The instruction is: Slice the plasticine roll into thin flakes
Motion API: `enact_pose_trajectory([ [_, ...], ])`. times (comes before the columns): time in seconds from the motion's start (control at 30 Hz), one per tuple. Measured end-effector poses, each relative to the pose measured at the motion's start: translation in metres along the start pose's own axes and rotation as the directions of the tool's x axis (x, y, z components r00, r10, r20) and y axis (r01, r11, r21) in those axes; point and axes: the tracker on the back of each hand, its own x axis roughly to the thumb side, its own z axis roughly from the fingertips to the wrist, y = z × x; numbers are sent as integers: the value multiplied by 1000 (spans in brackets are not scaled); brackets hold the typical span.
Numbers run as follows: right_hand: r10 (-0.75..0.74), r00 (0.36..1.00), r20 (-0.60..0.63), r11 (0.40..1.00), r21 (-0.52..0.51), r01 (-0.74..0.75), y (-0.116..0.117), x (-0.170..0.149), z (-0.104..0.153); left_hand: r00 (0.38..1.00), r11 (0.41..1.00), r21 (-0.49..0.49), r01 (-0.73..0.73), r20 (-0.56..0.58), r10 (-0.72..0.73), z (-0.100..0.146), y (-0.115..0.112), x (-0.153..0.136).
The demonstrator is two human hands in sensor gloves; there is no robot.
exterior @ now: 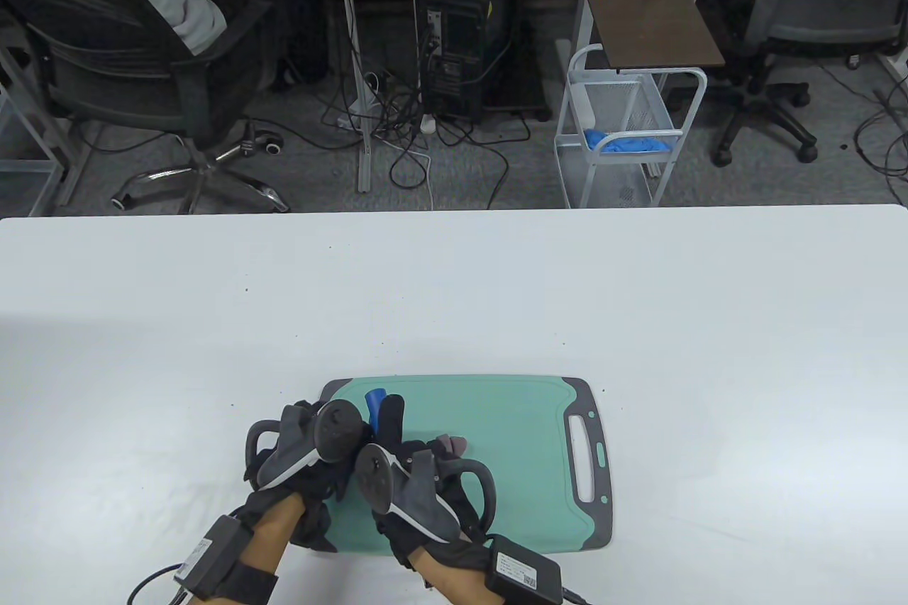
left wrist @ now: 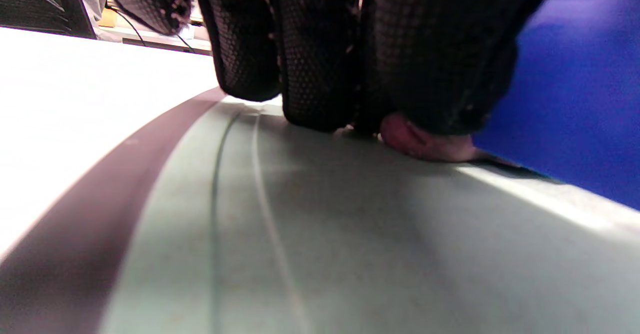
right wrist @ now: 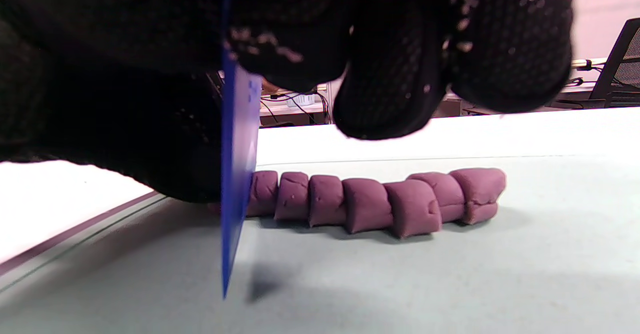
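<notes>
At the bottom of the table view, both gloved hands sat close together over the left half of a green board that lay on the white bench. The right hand was at lower centre, its fingers closed around a blue blade; in the right wrist view the blade stood on edge, nearly upright, left of centre, with its lower tip close to the board, though whether it touched could not be told. The left hand lay just to the left of it, its fingers curled down onto the board; in the left wrist view a bit of purple plasticine showed under the fingertips, with the blade filling the right of that frame. How firmly the left fingers pressed it could not be told. The plasticine ran as a row of purple chunks side by side across the middle of the right wrist view, from just behind the blade toward the right; in the table view only a small part showed beyond the right hand. The blade's top stuck out above the hands there. Farther back, past the bench edge, stood a white wire cart at upper right and an office chair at upper left.
</notes>
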Motion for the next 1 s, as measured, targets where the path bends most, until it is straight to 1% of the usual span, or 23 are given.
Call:
enact_pose_trajectory([
  [0.37,18,1000,7,1000,-11,-18,10,2,-5,1000,1000,0,0,0,0,0,0,0],
  [0.6,46,999,9,999,-9,-46,12,7,-18,1000,1000,-7,0,9,0,1,0,1],
  [0.7,20,1000,-8,1000,9,-20,13,5,-22,1000,1000,-19,7,16,-7,1,0,0],
  [0.83,6,1000,-16,1000,19,-6,14,1,-23,1000,997,-75,-7,9,7,1,1,0],
  [1.0,11,1000,-5,999,34,-11,14,0,-16,1000,999,-38,22,-3,-22,2,1,1],
])
